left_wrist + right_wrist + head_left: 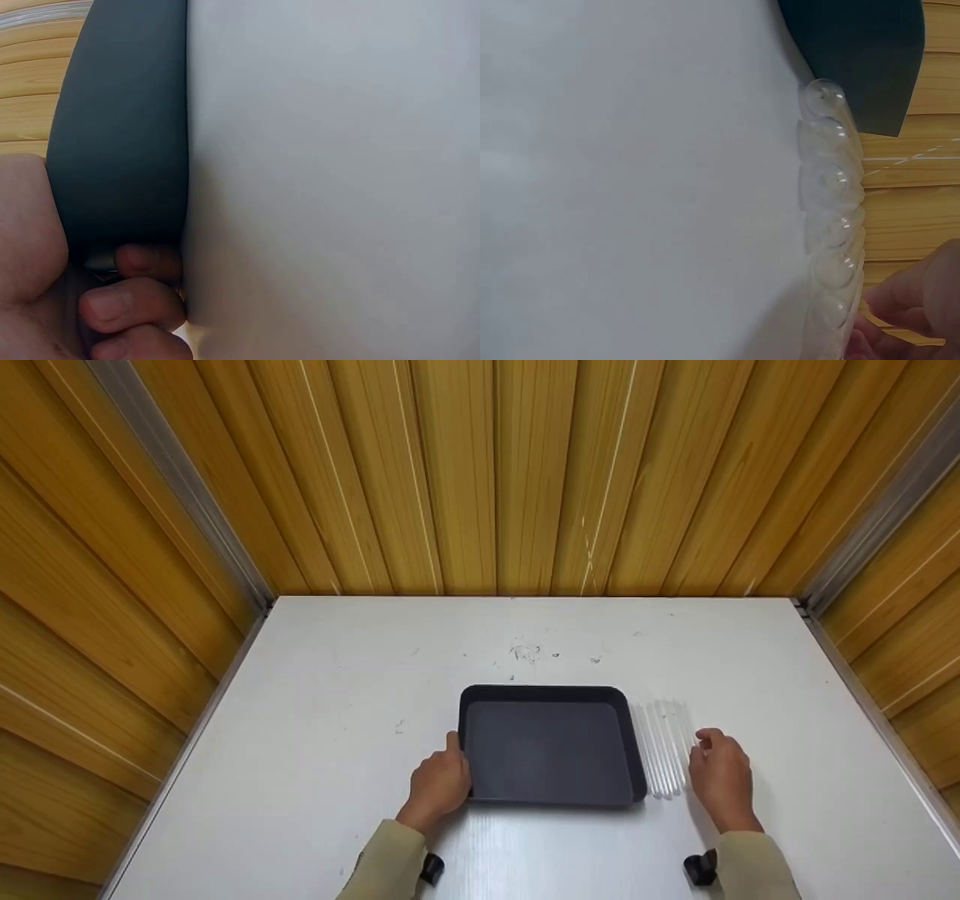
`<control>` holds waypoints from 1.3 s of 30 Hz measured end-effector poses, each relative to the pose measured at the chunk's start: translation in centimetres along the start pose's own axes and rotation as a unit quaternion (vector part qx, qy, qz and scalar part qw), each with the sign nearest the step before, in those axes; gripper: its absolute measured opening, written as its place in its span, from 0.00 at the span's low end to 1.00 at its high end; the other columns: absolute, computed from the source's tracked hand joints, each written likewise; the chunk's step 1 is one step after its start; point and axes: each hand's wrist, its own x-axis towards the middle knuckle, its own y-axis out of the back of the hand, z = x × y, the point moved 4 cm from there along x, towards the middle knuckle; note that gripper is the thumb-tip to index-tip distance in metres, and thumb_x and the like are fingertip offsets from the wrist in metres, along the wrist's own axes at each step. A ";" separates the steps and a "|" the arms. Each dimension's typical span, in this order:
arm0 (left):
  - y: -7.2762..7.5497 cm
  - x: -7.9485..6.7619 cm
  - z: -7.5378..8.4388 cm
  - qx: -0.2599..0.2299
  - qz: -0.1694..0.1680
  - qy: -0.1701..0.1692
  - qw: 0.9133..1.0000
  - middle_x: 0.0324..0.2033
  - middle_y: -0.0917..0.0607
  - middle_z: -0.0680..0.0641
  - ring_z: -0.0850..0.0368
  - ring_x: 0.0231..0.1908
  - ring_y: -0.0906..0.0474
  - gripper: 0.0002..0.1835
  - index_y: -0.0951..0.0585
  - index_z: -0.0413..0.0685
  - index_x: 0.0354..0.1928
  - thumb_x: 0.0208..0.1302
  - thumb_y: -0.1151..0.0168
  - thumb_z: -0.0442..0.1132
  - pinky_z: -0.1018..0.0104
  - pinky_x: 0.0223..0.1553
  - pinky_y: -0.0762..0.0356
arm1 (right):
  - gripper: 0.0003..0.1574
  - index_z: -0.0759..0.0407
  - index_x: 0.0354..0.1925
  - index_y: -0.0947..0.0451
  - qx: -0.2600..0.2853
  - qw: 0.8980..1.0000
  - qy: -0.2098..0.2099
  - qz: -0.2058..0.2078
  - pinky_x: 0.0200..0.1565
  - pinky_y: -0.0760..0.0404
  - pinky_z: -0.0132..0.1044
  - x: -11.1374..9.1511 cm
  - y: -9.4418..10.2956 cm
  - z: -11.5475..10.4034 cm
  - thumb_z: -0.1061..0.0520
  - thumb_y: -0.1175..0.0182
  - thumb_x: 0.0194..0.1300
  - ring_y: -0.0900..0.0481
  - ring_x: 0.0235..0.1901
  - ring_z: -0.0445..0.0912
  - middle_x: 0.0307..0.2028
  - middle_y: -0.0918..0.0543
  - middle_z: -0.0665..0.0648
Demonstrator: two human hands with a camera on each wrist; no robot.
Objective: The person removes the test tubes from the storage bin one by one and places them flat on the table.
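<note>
A dark, shallow rectangular tray lies flat on the white table. My left hand grips its left side near the front corner, thumb over the rim and other fingers curled by the wall; one finger stretches along that side. Right of the tray lie several clear test tubes side by side, their rounded ends towards me. Beside the rightmost tube is my right hand, fingers loosely bent and right at the row's edge. Nothing shows between its thumb and forefinger.
The white table carries dark scuff marks behind the tray. Yellow wood-patterned panels rise along the back and both sides. Black wrist devices sit at both sleeves.
</note>
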 end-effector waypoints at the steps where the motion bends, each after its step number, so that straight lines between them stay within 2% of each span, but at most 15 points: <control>1: 0.0 0.0 0.0 0.001 0.001 -0.001 1.000 0.19 0.21 0.43 0.53 0.15 0.30 0.17 0.33 0.35 0.58 0.72 0.57 0.38 0.58 0.17 0.36 | 0.19 0.74 0.54 0.27 0.001 1.000 -0.002 -0.002 0.39 0.23 0.51 0.0 0.0 0.0 0.66 0.49 0.67 0.21 0.45 0.64 0.45 0.23 0.73; 4: -0.1 0.1 -0.1 -0.002 -0.003 -0.001 1.000 0.18 0.22 0.44 0.54 0.15 0.31 0.17 0.33 0.35 0.58 0.72 0.56 0.38 0.59 0.17 0.36 | 0.20 0.75 0.55 0.28 0.005 1.000 -0.008 -0.010 0.39 0.22 0.50 -0.1 -0.1 0.1 0.65 0.49 0.68 0.22 0.45 0.64 0.46 0.24 0.73; 7: 0.0 0.1 -0.3 -0.009 -0.010 0.001 1.000 0.20 0.20 0.42 0.52 0.16 0.28 0.18 0.34 0.35 0.58 0.72 0.55 0.38 0.57 0.18 0.34 | 0.20 0.74 0.55 0.28 0.003 1.000 -0.009 -0.010 0.40 0.22 0.50 -0.2 -0.3 0.1 0.65 0.49 0.68 0.22 0.45 0.64 0.46 0.24 0.73; 13: 0.2 0.0 -1.0 -0.042 -0.033 0.026 0.998 0.32 0.15 0.36 0.44 0.28 0.18 0.19 0.32 0.37 0.59 0.73 0.53 0.42 0.52 0.26 0.27 | 0.20 0.74 0.55 0.28 -0.001 1.000 0.004 0.001 0.43 0.24 0.53 -0.5 -0.7 -0.1 0.65 0.48 0.67 0.24 0.45 0.63 0.46 0.23 0.73; 18: 0.9 0.2 -1.4 -0.049 -0.036 0.042 0.997 0.31 0.16 0.38 0.48 0.26 0.20 0.21 0.30 0.38 0.57 0.74 0.55 0.49 0.54 0.26 0.29 | 0.18 0.74 0.53 0.26 0.001 0.999 0.034 0.023 0.43 0.26 0.51 -0.5 -0.6 -0.8 0.64 0.46 0.67 0.24 0.44 0.61 0.46 0.23 0.71; 22: 1.7 0.3 -1.3 -0.050 -0.019 0.038 0.998 0.24 0.17 0.42 0.52 0.22 0.23 0.21 0.28 0.39 0.54 0.74 0.53 0.49 0.57 0.23 0.31 | 0.18 0.72 0.53 0.26 0.010 0.998 0.046 0.034 0.42 0.27 0.50 -0.8 -0.6 -1.4 0.63 0.46 0.68 0.24 0.44 0.60 0.47 0.24 0.70; 25: 2.5 0.4 -1.2 -0.044 0.005 0.032 0.999 0.24 0.17 0.44 0.50 0.24 0.21 0.19 0.27 0.40 0.53 0.72 0.50 0.49 0.56 0.25 0.29 | 0.18 0.71 0.53 0.26 0.023 0.997 0.057 0.040 0.44 0.27 0.51 -1.1 -0.6 -2.2 0.62 0.45 0.68 0.24 0.46 0.60 0.48 0.23 0.69; 29: 3.5 0.6 -0.6 -0.023 0.039 0.022 0.999 0.34 0.16 0.42 0.46 0.34 0.18 0.19 0.27 0.41 0.54 0.71 0.47 0.48 0.52 0.33 0.25 | 0.18 0.69 0.53 0.25 0.042 0.995 0.077 0.037 0.45 0.25 0.51 -1.7 -0.3 -3.6 0.62 0.43 0.68 0.23 0.46 0.60 0.48 0.22 0.68; 34: 4.4 0.8 1.0 0.004 0.065 -0.014 0.998 0.45 0.18 0.39 0.44 0.45 0.21 0.22 0.28 0.40 0.57 0.71 0.47 0.48 0.50 0.44 0.26 | 0.19 0.67 0.55 0.25 0.055 0.993 0.102 0.020 0.46 0.24 0.51 -2.4 0.5 -5.7 0.61 0.42 0.68 0.22 0.48 0.59 0.50 0.22 0.67; 39: 5.1 0.7 2.8 0.031 0.082 -0.051 0.995 0.56 0.22 0.39 0.44 0.57 0.26 0.28 0.31 0.39 0.64 0.71 0.48 0.51 0.49 0.52 0.29 | 0.22 0.65 0.57 0.27 0.058 0.991 0.118 -0.010 0.54 0.27 0.56 -3.1 1.0 -7.9 0.59 0.41 0.68 0.26 0.57 0.62 0.57 0.24 0.67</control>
